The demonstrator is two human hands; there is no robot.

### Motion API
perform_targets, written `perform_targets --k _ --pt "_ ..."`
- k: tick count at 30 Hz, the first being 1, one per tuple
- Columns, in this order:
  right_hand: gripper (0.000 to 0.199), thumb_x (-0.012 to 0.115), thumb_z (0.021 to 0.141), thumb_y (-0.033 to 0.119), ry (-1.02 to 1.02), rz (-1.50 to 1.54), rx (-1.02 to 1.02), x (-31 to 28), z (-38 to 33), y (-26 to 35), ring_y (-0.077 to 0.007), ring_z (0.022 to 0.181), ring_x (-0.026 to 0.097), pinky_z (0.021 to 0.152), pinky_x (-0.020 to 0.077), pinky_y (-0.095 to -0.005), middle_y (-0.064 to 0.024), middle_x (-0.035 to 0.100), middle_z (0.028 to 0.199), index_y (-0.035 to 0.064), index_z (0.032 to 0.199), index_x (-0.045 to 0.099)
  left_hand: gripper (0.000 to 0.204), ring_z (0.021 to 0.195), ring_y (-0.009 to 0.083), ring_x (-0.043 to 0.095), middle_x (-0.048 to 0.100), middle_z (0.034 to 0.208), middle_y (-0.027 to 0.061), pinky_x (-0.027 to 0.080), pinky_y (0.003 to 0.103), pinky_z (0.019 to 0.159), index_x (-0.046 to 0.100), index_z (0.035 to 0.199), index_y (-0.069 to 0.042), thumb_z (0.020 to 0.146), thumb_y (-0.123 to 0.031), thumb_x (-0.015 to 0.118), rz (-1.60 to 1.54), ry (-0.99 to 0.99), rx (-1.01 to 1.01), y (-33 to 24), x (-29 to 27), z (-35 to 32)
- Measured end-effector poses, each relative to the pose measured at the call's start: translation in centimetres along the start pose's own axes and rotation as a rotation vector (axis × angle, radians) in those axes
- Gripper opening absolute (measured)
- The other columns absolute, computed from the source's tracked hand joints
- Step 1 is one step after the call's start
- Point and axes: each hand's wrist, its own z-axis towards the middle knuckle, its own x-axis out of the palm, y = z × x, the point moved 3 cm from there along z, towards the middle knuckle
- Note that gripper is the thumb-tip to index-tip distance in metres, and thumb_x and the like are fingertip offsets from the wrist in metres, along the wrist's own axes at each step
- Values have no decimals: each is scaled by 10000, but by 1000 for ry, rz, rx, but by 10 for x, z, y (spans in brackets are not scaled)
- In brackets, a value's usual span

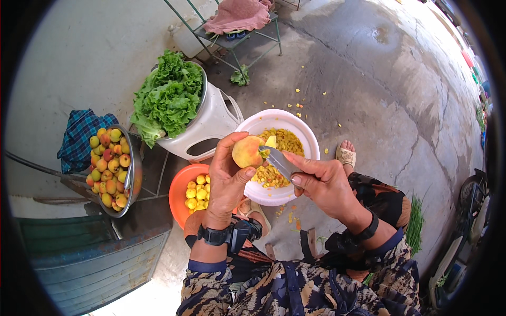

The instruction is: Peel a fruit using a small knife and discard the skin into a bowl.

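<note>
Concrete yard below: left hand (227, 176) grips an apricot (247, 151), right hand (324, 181) grips a knife (281, 162).

**Materials & finishes**

Knife (282, 163): bare metal blade, dull sheen. Apricot (246, 151) in left hand (226, 179): soft matt skin, yellow-pink. White bowl (305, 138) & orange bowl (182, 189): smooth plastic, slight gloss. Metal basin (134, 174): shiny steel, reflective rim. White stool (211, 124): moulded plastic, matt. Lettuce (166, 97): crinkled, fresh-looking leaves. Blue checked cloth (79, 137) & pink towel (237, 15): woven fabric, matt. Ground (379, 95): rough cracked concrete. Wrist straps: black, matt.
</note>
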Motion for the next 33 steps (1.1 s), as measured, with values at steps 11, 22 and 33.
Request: perform_targets --k 11,22,33 --pt "487 587 956 -83 63 36 56 -2 -1 -1 -50 716 537 651 497 -235 6 667 882 73 1418 596 647 1235 268 571 571 1348 196 485 391 1056 445 1288 -115 799 -132 869 187 -10 209 8 0 1" --pt "483 611 1013 77 228 622 467 5 -3 -13 -48 555 419 482 298 -200 -27 634 744 117 1487 526 612 1212 275 584 493 1405 243 510 386 1037 416 1239 -127 805 -21 835 245 -79 417 11 1 -2" --pt "423 580 988 -15 25 176 94 8 1 -10 -70 665 544 588 474 -239 -43 669 858 49 1405 606 560 1191 261 603 550 1330 159 558 396 1002 490 1291 -54 826 61 780 120 -157 75 9 -5 -3"
